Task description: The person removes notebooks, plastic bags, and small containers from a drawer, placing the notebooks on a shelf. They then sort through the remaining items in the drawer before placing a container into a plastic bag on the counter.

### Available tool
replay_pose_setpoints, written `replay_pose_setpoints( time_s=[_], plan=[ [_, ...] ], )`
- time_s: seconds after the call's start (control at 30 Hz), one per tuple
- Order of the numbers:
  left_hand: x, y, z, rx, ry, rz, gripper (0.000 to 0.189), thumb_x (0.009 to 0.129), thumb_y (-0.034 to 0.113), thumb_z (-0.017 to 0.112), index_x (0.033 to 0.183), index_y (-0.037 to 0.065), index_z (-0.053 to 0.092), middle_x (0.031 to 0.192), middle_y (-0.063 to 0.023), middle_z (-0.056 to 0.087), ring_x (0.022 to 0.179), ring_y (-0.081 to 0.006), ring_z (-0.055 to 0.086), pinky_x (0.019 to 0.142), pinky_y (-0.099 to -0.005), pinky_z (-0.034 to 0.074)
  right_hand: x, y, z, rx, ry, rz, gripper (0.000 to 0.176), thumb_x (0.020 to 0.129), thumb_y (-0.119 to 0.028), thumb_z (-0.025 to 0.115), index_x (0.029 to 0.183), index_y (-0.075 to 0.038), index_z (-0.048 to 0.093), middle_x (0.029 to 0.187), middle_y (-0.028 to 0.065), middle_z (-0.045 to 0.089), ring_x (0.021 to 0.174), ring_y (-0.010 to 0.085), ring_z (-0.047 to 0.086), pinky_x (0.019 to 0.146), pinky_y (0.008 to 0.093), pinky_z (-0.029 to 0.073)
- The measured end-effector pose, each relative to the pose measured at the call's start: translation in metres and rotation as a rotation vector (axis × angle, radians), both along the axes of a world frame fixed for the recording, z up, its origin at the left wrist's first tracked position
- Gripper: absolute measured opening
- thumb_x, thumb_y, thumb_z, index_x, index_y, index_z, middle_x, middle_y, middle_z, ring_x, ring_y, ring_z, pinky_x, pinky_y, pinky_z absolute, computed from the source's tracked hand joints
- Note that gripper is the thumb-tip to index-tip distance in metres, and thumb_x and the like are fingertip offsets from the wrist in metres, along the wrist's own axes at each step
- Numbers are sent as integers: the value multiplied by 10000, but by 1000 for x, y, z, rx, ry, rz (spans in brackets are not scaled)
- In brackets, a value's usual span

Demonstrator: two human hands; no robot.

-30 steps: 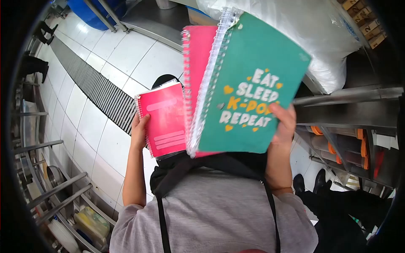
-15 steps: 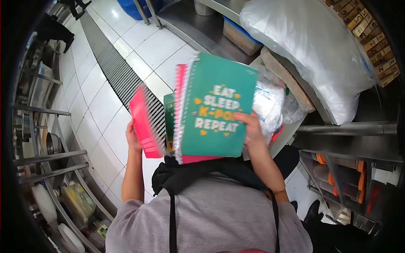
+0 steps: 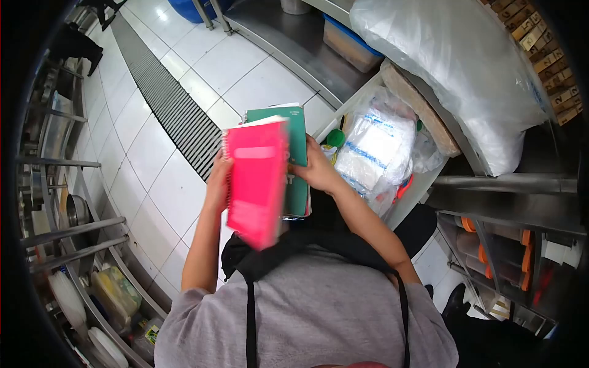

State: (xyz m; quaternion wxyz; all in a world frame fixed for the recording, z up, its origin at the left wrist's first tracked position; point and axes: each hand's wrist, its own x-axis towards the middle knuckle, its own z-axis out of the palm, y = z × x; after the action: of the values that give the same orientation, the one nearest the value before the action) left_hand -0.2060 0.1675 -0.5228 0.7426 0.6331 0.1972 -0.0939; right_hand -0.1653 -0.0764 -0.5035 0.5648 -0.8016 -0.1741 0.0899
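Two notebooks: held up over the tiled floor (image 3: 153,178), close before the chest.
Left grip (image 3: 218,184): closed on the left edge of the pink notebook (image 3: 254,178); cover blurred, spiral on its left side.
Right grip (image 3: 319,170): clamped on the right edge of the green notebook (image 3: 297,141), more covers stacked behind, count unclear.
Relation: pink overlapped onto green from the left, long axes parallel, near to far; each hand nearest its own book.
Far right: plastic-wrapped packs (image 3: 371,147) in an open box.
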Motion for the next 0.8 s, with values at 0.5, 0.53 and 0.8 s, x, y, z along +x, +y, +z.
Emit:
replay_pose_setpoints(
  time_s=[0.5, 0.53, 0.8],
  plan=[
    [-5, -35, 22, -204, -178, 256, 422, 848, 190, 506, 1217, 50, 354, 1129, -112, 469, 1031, -167, 457, 849, -288, 389, -23, -7, 8, 60, -86, 172, 577, 735, -263, 584, 1239, -57, 395, 1370, 238, 120, 1275, 382, 104, 1030, 426, 142],
    [-4, -24, 13, -236, -282, 146, 454, 816, 213, 546, 1194, 26, 378, 1103, -130, 491, 1001, -183, 486, 824, -304, 411, -33, -8, 12, 195, -15, 204, 612, 748, -266, 581, 1265, -46, 341, 1371, 238, 119, 1279, 372, 102, 1029, 421, 142],
    [-15, -22, 39, -188, -207, -61, 506, 738, 253, 628, 1116, -25, 438, 1007, -123, 555, 874, -191, 559, 766, -311, 452, -69, 6, -10, 254, 126, -206, 939, 682, -273, 710, 1326, 9, 89, 1301, 201, 259, 1230, 269, 249, 1010, 372, 194]
  ],
)
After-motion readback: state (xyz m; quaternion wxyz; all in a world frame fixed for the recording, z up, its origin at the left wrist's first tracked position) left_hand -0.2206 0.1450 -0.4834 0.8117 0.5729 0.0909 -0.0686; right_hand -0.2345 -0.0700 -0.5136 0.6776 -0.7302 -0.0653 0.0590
